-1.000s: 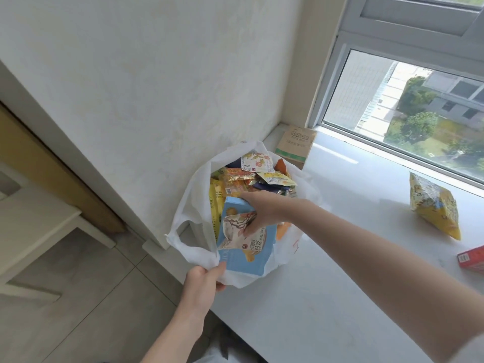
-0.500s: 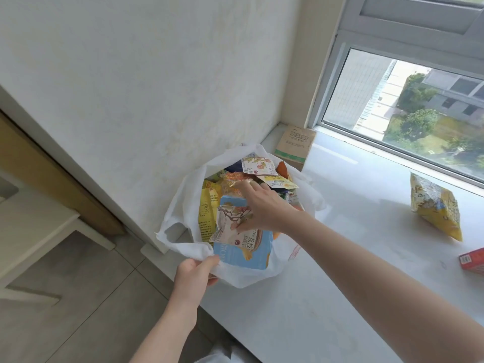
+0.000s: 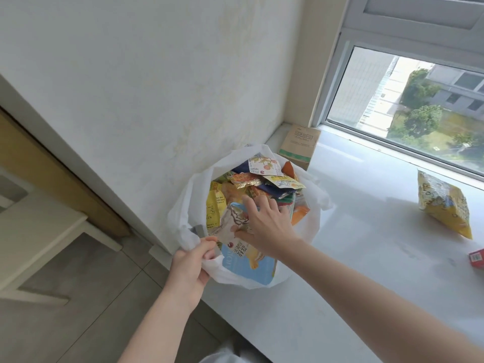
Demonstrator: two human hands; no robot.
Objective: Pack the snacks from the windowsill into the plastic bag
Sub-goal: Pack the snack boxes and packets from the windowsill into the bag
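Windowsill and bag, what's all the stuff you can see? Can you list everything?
plastic bag: one, white, at the sill's near-left corner, stuffed with snacks
blue snack packet: one, light blue, at the bag's front
other snack packets: many, too jumbled to count, yellow, orange, dark blue, inside the bag
yellow snack bag: one, yellow, on the windowsill by the window
red box: one, red, at the right edge, cut off
cardboard box: one, brown and green, in the corner behind the bag
windowsill: one, white
left hand: grips the bag's rim
right hand: fingers spread, pressing on the snacks
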